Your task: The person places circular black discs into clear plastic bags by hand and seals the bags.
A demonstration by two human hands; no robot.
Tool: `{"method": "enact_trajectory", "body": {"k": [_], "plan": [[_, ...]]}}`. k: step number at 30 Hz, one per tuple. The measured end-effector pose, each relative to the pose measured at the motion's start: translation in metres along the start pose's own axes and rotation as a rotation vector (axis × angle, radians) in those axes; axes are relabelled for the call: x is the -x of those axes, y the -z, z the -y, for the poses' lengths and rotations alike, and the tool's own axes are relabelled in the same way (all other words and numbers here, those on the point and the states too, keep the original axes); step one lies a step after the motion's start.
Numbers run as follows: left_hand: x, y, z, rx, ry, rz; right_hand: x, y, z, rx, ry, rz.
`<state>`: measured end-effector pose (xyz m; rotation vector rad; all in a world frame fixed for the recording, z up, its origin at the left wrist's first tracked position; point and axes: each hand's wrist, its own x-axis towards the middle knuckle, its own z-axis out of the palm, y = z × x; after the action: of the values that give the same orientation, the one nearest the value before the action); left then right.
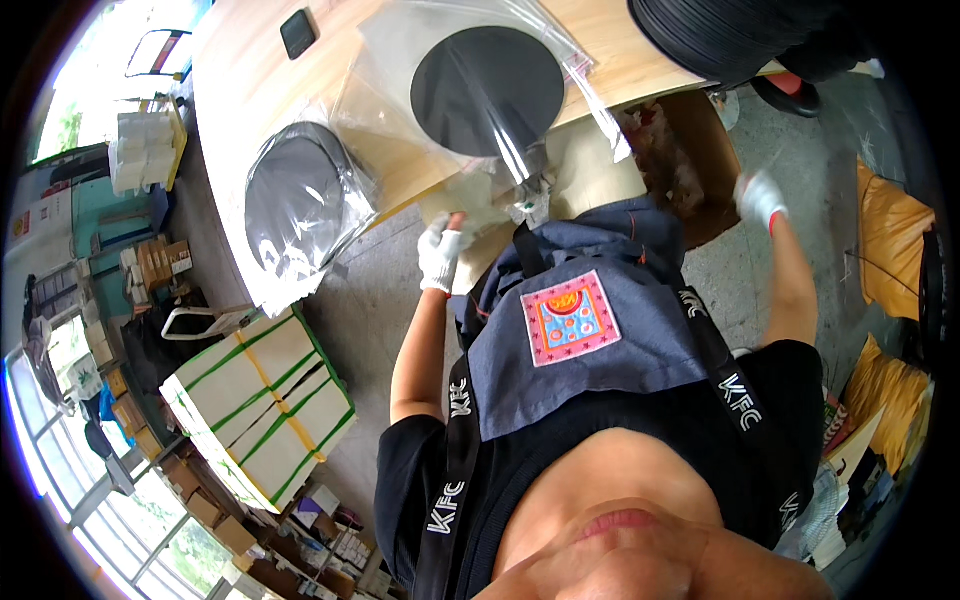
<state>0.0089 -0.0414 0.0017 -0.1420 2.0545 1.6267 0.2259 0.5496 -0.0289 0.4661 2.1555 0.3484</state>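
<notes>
My left hand (pixel 439 257), in a white glove with a bare fingertip showing, is at the near edge of the table. Its fingers look curled in, beside crumpled clear plastic; whatever they hold is hidden. A flat black disc (pixel 487 88) lies under a clear plastic bag (pixel 385 95) on the tabletop, and the bag's near end hangs over the edge. Left of it, another black disc (pixel 294 195) sits wrapped in clear plastic. My right hand (pixel 760 200), also white-gloved, is out to the right beside an open cardboard box, its fingers smeared by motion.
A tall stack of black discs (pixel 725 40) stands on the table (pixel 240 60) at the far right. A small dark phone-like object (pixel 298 34) lies far left. The cardboard box (pixel 715 150) holds plastic scraps. A strapped white carton stack (pixel 260 405) stands left; yellow sacks (pixel 890 240) lie right.
</notes>
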Motion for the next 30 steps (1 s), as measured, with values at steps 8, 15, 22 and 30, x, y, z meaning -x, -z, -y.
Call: {"method": "enact_trajectory", "body": {"k": [8,15,22,30], "plan": [[-0.059,-0.003,-0.026,-1.231,-1.239,-0.087,0.031,0.145,0.138,-0.403,0.363,-1.05],[-0.051,-0.006,-0.046,-1.161,-1.399,0.09,0.0,0.198,0.188,-0.213,0.931,-1.429],[-0.023,0.012,0.003,-0.702,-0.72,-0.07,0.02,0.176,0.205,-0.787,0.79,-1.308],[-0.036,-0.017,0.013,-0.02,-0.008,-0.332,0.023,0.172,0.25,-1.468,0.204,-0.745]]}}
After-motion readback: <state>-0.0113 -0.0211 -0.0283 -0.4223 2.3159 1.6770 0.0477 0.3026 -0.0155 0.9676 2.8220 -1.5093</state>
